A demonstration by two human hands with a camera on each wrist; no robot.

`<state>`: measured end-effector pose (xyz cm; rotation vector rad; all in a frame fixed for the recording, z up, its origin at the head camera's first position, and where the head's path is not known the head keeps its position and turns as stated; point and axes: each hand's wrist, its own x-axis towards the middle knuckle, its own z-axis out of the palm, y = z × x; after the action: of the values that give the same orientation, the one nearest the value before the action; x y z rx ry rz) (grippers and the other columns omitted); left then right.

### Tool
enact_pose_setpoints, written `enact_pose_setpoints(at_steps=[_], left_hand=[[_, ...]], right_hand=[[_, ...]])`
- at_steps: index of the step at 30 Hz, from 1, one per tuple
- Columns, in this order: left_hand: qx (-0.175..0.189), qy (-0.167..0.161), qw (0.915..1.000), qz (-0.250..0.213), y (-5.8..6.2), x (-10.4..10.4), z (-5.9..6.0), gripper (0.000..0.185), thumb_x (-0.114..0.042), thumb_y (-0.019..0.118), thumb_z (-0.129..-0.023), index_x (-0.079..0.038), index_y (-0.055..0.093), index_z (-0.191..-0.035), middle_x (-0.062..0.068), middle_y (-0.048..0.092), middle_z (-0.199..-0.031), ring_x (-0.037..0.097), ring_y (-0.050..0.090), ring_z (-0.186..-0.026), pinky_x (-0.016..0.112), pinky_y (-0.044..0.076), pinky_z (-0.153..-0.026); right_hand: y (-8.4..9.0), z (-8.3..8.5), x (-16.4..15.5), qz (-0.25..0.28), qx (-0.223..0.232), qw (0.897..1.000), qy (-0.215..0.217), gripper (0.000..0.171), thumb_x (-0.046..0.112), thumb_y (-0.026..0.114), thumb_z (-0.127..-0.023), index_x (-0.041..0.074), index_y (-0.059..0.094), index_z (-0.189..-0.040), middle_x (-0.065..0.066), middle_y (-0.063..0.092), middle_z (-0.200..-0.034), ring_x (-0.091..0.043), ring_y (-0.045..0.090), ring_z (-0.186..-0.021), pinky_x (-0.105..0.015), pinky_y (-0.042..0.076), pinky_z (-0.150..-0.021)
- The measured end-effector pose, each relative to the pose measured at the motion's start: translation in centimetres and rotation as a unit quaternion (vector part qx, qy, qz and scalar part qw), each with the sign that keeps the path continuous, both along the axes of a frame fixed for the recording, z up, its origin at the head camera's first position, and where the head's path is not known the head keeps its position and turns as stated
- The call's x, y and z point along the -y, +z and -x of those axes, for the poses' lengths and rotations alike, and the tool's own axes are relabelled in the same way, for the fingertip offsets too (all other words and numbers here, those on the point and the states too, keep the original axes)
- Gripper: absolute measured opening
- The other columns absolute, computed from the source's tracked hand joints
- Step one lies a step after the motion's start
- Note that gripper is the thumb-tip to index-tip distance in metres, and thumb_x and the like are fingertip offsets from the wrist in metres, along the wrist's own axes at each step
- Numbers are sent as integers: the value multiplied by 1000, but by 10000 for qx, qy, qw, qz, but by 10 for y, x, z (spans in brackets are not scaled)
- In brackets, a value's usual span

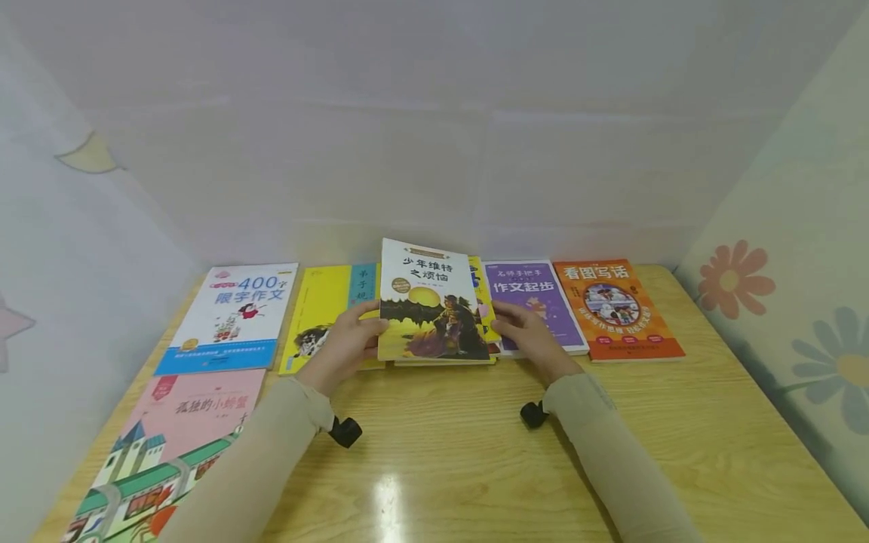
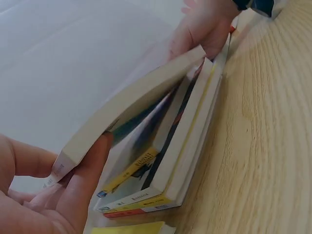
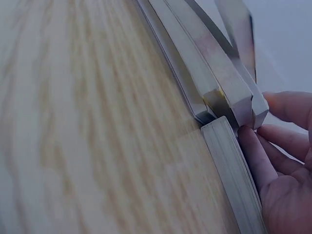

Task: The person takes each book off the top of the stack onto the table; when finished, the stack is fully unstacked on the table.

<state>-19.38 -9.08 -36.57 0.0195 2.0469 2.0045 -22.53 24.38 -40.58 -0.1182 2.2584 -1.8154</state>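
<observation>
Spanning the whole lower half of the head view: pale wooden table with a glossy top (image 1: 441, 460), near edge cut off by the frame. Hemmed in by white and flower-printed fabric walls (image 1: 781, 302) on three sides.

Laid in a row along the far edge: white paperback with blue "400" lettering (image 1: 234, 317), yellow paperback (image 1: 319, 317) partly covered, purple paperback (image 1: 536, 298) with its left edge hidden behind a hand, orange paperback (image 1: 618, 309). Closer on the left, pink paperback with drawn houses (image 1: 170, 452), lower part cut off.

Centre of the row: small stack of paperbacks (image 2: 165, 180) flat on the table, titles hidden, count hard to make out. Lifted off that stack at the near edge, tilted up: cream-covered paperback with a yellow moon and dark riders (image 1: 431, 305), far edge lost behind the stack.

Left hand (image 1: 346, 343) curled round the left edge of that cream book, thumb on the cover, fingers underneath. Right hand (image 1: 526, 335) curled at its right edge, fingertips (image 3: 253, 146) pressed against the page blocks; exact grip blurred in the right wrist view. Both forearms in beige sleeves (image 1: 271, 445).
</observation>
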Motion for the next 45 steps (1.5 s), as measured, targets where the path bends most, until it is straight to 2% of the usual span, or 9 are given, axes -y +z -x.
enact_pose_setpoints(at_steps=[8, 14, 18, 22, 27, 31, 37, 40, 45], left_hand=[[-187, 71, 9985, -510, 6, 37, -37, 63, -13, 49, -108, -9, 19, -162, 0, 72, -113, 11, 71, -90, 29, 60, -79], [-320, 61, 9969, -712, 5, 70, -67, 67, -15, 49, -108, -7, 11, -163, -8, 72, -106, 7, 68, -83, 26, 59, -75], [-367, 172, 9969, -677, 6, 87, -89, 73, -17, 51, -108, -5, 5, -163, -11, 59, -76, 5, 51, -63, 21, 49, -61], [-343, 237, 9970, -649, 5, 104, -109, 74, -15, 50, -108, -2, 1, -162, -13, 62, -80, 5, 53, -64, 20, 49, -59], [162, 264, 9970, -714, 2, 120, -130, 74, -14, 49, -108, -1, 0, -162, -16, 70, -119, 11, 71, -101, 32, 61, -82], [813, 487, 9949, -349, -4, 125, -146, 74, -16, 49, -108, -6, 0, -163, -14, 67, -122, 12, 70, -104, 37, 60, -87], [1462, 330, 9886, 156, -21, 136, -166, 74, -21, 46, -110, 0, -3, -161, 22, 46, -151, 19, 65, -115, 44, 56, -96], [1615, 63, 9868, 91, -29, 146, -175, 77, -22, 45, -110, 4, -8, -159, 27, 47, -148, 24, 64, -116, 49, 55, -97], [1854, -421, 9808, -444, -43, 164, -194, 83, -22, 44, -110, 7, -22, -153, 3, 68, -123, 19, 69, -98, 36, 60, -86]], right_hand=[[-3, 0, 2, -205, -77, 9997, 133, 55, 23, 62, -103, 16, 43, -155, -12, 48, -152, -30, 46, -139, -47, 39, -115], [-2, 2, 2, 15, 115, 9999, 41, 55, 23, 64, -102, 19, 46, -153, -8, 51, -150, -28, 47, -139, -46, 38, -116], [0, 3, 0, 49, 132, 9999, 19, 55, 23, 64, -102, 19, 46, -153, -8, 51, -149, -27, 47, -138, -45, 38, -116], [2, 4, -1, 108, 128, 9998, 71, 56, 21, 63, -102, 17, 44, -155, -11, 49, -150, -28, 45, -139, -46, 38, -116], [2, 2, -2, 94, 81, 9999, 10, 55, 20, 63, -103, 16, 44, -154, -11, 51, -149, -28, 47, -137, -45, 39, -115], [2, 1, -1, 108, 60, 9999, 17, 55, 21, 64, -102, 16, 45, -154, -11, 51, -149, -28, 47, -138, -46, 40, -115], [3, 0, 0, 20, -38, 9999, 94, 56, 21, 63, -103, 15, 43, -155, -13, 50, -149, -30, 47, -138, -47, 41, -114], [3, 0, 1, -48, -46, 9999, 86, 56, 22, 62, -103, 16, 43, -155, -12, 50, -150, -29, 47, -138, -47, 41, -114], [4, 2, 4, -26, 51, 10000, -1, 54, 23, 64, -102, 19, 47, -152, -7, 52, -148, -26, 48, -137, -45, 40, -115]])
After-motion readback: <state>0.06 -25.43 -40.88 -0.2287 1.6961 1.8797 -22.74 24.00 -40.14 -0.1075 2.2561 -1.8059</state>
